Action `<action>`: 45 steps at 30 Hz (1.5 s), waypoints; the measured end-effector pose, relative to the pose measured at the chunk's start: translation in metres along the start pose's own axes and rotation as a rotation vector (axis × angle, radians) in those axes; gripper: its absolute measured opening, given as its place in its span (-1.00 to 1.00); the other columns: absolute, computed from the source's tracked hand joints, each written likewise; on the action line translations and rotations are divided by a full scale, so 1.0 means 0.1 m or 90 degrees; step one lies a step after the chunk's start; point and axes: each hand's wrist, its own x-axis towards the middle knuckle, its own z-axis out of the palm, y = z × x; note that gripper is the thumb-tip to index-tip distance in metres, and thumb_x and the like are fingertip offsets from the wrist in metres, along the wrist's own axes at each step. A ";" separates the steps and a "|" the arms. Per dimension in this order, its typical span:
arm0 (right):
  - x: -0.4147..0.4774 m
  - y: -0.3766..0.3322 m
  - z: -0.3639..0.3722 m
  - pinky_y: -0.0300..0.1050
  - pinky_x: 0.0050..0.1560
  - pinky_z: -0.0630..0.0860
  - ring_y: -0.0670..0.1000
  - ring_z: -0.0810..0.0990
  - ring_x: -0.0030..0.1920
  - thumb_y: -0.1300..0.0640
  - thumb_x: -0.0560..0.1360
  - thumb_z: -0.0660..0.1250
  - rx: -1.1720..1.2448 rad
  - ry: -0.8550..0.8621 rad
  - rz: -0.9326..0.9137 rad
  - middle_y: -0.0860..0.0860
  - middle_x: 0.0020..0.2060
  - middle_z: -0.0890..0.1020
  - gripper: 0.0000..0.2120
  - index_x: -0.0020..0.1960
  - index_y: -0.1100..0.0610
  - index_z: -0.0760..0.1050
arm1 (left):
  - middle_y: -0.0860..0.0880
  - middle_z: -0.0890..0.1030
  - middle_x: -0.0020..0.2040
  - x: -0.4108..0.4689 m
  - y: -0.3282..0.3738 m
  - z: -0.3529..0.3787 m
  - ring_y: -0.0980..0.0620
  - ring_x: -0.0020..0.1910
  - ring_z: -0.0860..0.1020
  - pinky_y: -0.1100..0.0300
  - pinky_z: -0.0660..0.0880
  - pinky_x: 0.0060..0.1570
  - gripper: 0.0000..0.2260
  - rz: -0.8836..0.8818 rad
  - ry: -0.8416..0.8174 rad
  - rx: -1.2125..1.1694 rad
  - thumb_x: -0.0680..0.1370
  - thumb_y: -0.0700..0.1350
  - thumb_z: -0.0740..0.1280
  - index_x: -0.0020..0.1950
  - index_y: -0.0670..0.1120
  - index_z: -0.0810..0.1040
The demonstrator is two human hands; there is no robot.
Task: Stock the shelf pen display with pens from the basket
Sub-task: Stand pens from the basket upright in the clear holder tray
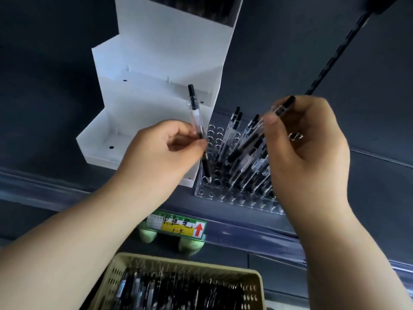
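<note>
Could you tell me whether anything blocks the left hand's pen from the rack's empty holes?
Nothing visible does: the left hand holds the pen tip-down over open holes in the rack, left of the standing pens.

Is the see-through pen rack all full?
No, partly full. Pens stand in the rack, but many holes on its left are empty.

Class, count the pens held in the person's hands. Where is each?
2. An upright pen is pinched in the left hand; a slanted pen is pinched in the right hand. The right palm may hide more.
</note>
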 end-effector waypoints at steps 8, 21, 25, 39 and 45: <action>0.08 0.05 0.09 -0.13 -0.21 0.44 0.00 0.56 -0.09 0.03 0.47 0.28 -0.034 -0.028 -0.053 -0.26 -0.23 0.55 -0.88 0.00 -0.09 0.43 | 0.12 0.67 -0.23 -0.02 0.01 0.07 0.17 -0.24 0.63 0.35 0.54 -0.15 -0.92 -0.001 -0.029 -0.003 0.37 -0.04 0.39 -0.17 0.03 0.61; 0.10 0.10 0.12 0.12 -0.02 0.49 0.03 0.58 -0.09 0.08 0.43 0.33 -0.099 -0.059 -0.068 -0.23 -0.25 0.58 -0.76 0.10 0.00 0.50 | 0.21 0.65 -0.21 -0.05 0.01 0.07 0.29 -0.21 0.60 0.55 0.42 -0.22 -0.94 0.014 -0.018 0.049 0.39 -0.05 0.39 -0.16 0.07 0.61; 0.10 0.13 0.15 0.12 -0.06 0.51 0.01 0.57 -0.10 0.15 0.40 0.35 -0.121 -0.032 -0.114 -0.26 -0.28 0.55 -0.84 -0.02 0.02 0.58 | 0.20 0.66 -0.21 -0.04 0.00 0.06 0.28 -0.22 0.60 0.53 0.43 -0.21 -0.94 0.012 -0.012 0.039 0.39 -0.04 0.39 -0.16 0.06 0.60; 0.06 0.15 0.23 -0.09 -0.17 0.26 0.13 0.52 -0.17 0.02 0.46 0.33 -0.280 0.056 -0.187 -0.04 -0.24 0.64 -0.81 -0.25 0.07 0.63 | 0.18 0.66 -0.21 -0.02 -0.01 0.08 0.25 -0.21 0.61 0.49 0.47 -0.20 -0.92 0.011 -0.006 0.040 0.40 -0.05 0.38 -0.13 0.05 0.61; 0.01 0.12 0.15 -0.07 -0.18 0.26 0.13 0.51 -0.17 0.02 0.53 0.22 -0.314 0.106 -0.190 -0.03 -0.22 0.64 -0.73 -0.22 0.07 0.63 | 0.15 0.67 -0.21 0.00 -0.02 0.08 0.22 -0.20 0.62 0.39 0.52 -0.14 -0.92 0.007 0.003 0.025 0.39 -0.06 0.38 -0.13 0.04 0.61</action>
